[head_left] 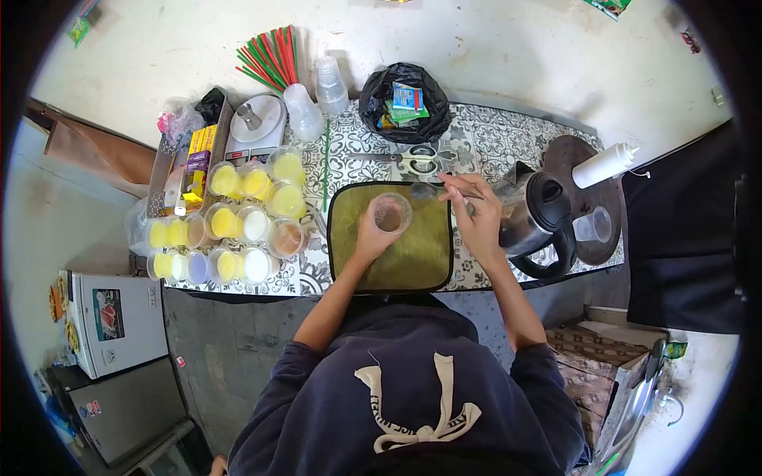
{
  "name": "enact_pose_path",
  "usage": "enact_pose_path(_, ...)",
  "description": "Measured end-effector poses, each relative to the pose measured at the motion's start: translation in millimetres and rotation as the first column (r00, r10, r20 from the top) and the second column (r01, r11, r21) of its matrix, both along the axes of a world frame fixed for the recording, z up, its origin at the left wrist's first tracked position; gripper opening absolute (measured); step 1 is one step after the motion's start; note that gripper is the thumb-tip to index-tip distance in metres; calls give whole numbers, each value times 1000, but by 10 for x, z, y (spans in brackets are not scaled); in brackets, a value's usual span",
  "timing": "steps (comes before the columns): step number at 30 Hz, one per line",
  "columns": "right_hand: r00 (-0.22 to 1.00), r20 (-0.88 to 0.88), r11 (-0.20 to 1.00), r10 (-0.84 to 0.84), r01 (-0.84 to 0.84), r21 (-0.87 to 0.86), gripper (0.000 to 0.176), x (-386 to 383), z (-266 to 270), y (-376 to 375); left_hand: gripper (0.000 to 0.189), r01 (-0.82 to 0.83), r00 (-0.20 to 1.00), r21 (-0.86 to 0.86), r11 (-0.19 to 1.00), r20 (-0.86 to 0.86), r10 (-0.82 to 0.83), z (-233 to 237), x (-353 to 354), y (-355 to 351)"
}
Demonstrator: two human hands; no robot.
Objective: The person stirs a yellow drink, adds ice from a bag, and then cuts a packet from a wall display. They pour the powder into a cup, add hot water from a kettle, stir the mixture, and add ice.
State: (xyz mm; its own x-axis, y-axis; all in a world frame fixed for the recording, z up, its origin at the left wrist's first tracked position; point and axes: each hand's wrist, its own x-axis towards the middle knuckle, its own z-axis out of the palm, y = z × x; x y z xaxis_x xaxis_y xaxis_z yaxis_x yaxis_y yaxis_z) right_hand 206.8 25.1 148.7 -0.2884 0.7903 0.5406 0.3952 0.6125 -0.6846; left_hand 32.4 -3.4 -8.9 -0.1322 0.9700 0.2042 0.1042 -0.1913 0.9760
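My left hand (370,241) is closed around a clear plastic cup (392,213) with brownish contents at the bottom. It is over the olive-green mat (389,266) with a dark border. To the right, my right hand (479,224) pinches the handle of a spoon (422,190), whose bowl points left toward the cup but stays apart from it. Close by on the right stands an electric kettle (540,206) with a black lid and handle. Scissors (417,161) lie just behind the mat.
Several filled cups (255,225), yellow, white and brown, stand at left. Behind them are a basket (163,170), a scale (258,131), empty cups (303,111) and straws (274,59). A black bag (373,103) holds sachets. On the right, a round board (559,155) carries a squeeze bottle (599,166).
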Motion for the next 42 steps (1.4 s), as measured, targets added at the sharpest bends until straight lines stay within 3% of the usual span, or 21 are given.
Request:
enact_pose_path(1,1000,-2,1000,-3,3,0,18,-49,30,-11,62,3,1000,0,1000,-2,-3,29,2,-4)
enact_pose_path(3,970,-218,940,110,-173,-293,15,-181,66,-34,66,-9,1000,56,998,-19,10,121,7,-15)
enact_pose_path(4,970,-218,941,110,-173,-291,15,-213,44,-16,66,-8,1000,58,998,-20,9,186,17,-19)
enact_pose_path(6,936,57,935,347,-341,-97,15,-265,-68,48,65,3,995,186,983,97,-22,283,36,-33)
enact_pose_path(10,863,92,864,496,-479,-157,18,-330,-213,158,67,76,980,107,991,175,-94,207,-41,39)
enact_pose_path(12,804,226,835,551,-529,-151,18,-331,-203,241,66,179,959,6,984,221,-176,248,-91,101)
enact_pose_path(15,786,328,851,524,-497,-169,16,-321,-125,442,64,280,932,3,960,238,-273,378,-186,245)
enact_pose_path(16,801,277,846,531,-523,-108,15,-348,19,479,61,303,921,114,946,218,-321,468,-201,316)
enact_pose_path(17,801,277,845,531,-525,-104,15,-376,161,514,61,301,923,117,946,215,-320,560,-218,376)
enact_pose_path(19,838,157,833,523,-463,-303,14,-409,403,593,57,381,844,130,915,356,-402,789,-233,489)
enact_pose_path(21,853,147,855,501,-461,-239,14,-409,557,672,55,368,853,103,924,358,-379,938,-291,627)
enact_pose_path(23,869,20,842,494,-473,-259,14,-440,750,698,56,434,776,263,862,378,-506,1112,-326,781)
enact_pose_path(25,871,12,852,491,-477,-216,13,-466,841,757,56,450,774,333,829,316,-548,1295,-353,902)
enact_pose_path(27,839,39,833,543,-533,-148,13,-487,904,860,53,576,635,318,753,407,-657,1414,-393,966)
enact_pose_path(28,837,58,837,545,-539,-93,14,-496,950,877,50,557,679,307,772,367,-636,1398,-432,1012)
enact_pose_path(31,826,103,831,554,-541,-129,15,-521,1069,963,53,642,642,272,717,320,-697,1589,-495,1090)
enact_pose_path(33,837,116,846,534,-528,-78,12,-555,1109,1008,48,609,674,249,753,337,-657,1652,-464,1086)
enact_pose_path(35,842,44,838,538,-529,-130,12,-581,1126,1074,55,599,673,292,746,321,-666,1658,-479,1148)
enact_pose_path(38,832,-79,824,549,-554,-116,12,-620,1185,1012,52,573,657,358,738,338,-674,1660,-458,1247)
enact_pose_path(39,831,-78,823,550,-556,-116,12,-622,1192,1021,50,566,636,416,711,329,-698,1688,-451,1251)
enact_pose_path(42,825,21,824,565,-562,-75,13,-628,1218,1053,44,569,660,342,748,353,-663,1743,-471,1205)
